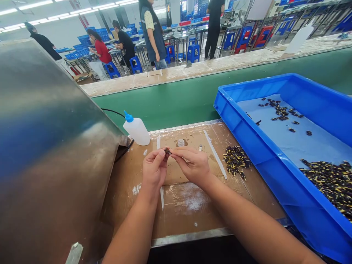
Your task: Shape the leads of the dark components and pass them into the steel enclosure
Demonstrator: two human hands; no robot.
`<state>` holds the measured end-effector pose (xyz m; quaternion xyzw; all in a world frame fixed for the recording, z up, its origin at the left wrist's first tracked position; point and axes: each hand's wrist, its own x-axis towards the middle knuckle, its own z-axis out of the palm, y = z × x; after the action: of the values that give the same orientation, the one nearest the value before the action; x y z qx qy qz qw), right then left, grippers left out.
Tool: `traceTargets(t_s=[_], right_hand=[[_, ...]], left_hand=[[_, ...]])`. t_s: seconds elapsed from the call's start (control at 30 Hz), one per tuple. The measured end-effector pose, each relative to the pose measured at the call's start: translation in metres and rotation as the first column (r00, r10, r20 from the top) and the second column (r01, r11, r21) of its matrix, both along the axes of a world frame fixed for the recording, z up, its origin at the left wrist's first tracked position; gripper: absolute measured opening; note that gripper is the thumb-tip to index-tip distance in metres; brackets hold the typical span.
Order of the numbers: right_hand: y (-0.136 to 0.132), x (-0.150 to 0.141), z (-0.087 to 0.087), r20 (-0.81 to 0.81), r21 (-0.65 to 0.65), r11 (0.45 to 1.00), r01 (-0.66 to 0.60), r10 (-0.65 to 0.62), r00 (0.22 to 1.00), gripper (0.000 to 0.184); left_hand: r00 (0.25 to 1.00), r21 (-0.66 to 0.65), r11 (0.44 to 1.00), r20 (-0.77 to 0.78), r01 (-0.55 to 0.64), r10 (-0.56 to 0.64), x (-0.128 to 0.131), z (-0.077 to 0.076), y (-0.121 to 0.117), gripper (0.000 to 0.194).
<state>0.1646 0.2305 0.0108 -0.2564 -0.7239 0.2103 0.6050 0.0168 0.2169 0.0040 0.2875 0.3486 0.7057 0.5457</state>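
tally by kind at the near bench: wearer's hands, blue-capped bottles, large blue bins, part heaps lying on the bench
Left hand and right hand: 2
Blue-capped bottle: 1
Blue bin: 1
Part heap: 1
Total: 5
Uncounted: dark material pinched between fingers

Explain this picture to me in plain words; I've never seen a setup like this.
There is no robot here. The one picture comes from a camera worn on a person's head, looking forward and down. The bare left hand and right hand meet fingertip to fingertip around a small dark part, its details too small to tell. On the brown worktop stand a white bottle with a blue cap and, to the right, a loose pile of black-and-yellow pieces. Beside that, a blue tray holds more.
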Motion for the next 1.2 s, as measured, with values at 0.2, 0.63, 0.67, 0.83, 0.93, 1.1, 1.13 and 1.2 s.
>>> traceTargets(t_s=[0.2, 0.63, 0.67, 0.83, 0.93, 1.1, 1.13, 1.2], right_hand=[[0.002, -0.001, -0.002, 0.015, 0.003, 1.000, 0.022, -0.022, 1.000, 0.019], [0.008, 0.003, -0.005, 0.105, 0.076, 0.984, 0.161, -0.168, 0.980, 0.018], [0.008, 0.003, -0.006, 0.102, 0.081, 0.981, 0.174, -0.182, 0.978, 0.019], [0.009, 0.002, -0.009, 0.095, 0.110, 0.981, 0.162, -0.173, 0.980, 0.016], [0.008, 0.002, -0.009, 0.117, 0.130, 0.982, 0.135, -0.150, 0.982, 0.017], [0.006, 0.000, -0.010, 0.126, 0.149, 0.980, 0.129, -0.148, 0.981, 0.018], [0.006, 0.000, -0.011, 0.128, 0.148, 0.981, 0.126, -0.146, 0.981, 0.018], [0.006, -0.001, -0.012, 0.128, 0.148, 0.982, 0.116, -0.136, 0.982, 0.017]], left_hand=[[0.997, 0.034, 0.998, -0.060, -0.044, 0.046, 0.004, -0.004, 0.002, 0.022], [0.697, 0.368, 0.921, -0.627, -0.126, 0.347, -0.003, -0.018, 0.002, 0.015], [0.665, 0.384, 0.913, -0.648, -0.136, 0.371, -0.002, -0.018, 0.001, 0.016], [0.614, 0.403, 0.897, -0.666, -0.181, 0.423, 0.003, -0.022, -0.001, 0.018], [0.617, 0.393, 0.896, -0.659, -0.205, 0.431, 0.004, -0.022, -0.002, 0.016], [0.622, 0.389, 0.895, -0.651, -0.220, 0.436, 0.005, -0.020, -0.003, 0.015], [0.624, 0.386, 0.895, -0.648, -0.224, 0.436, 0.005, -0.019, -0.003, 0.014], [0.632, 0.369, 0.898, -0.644, -0.238, 0.432, 0.005, -0.019, -0.004, 0.014]])
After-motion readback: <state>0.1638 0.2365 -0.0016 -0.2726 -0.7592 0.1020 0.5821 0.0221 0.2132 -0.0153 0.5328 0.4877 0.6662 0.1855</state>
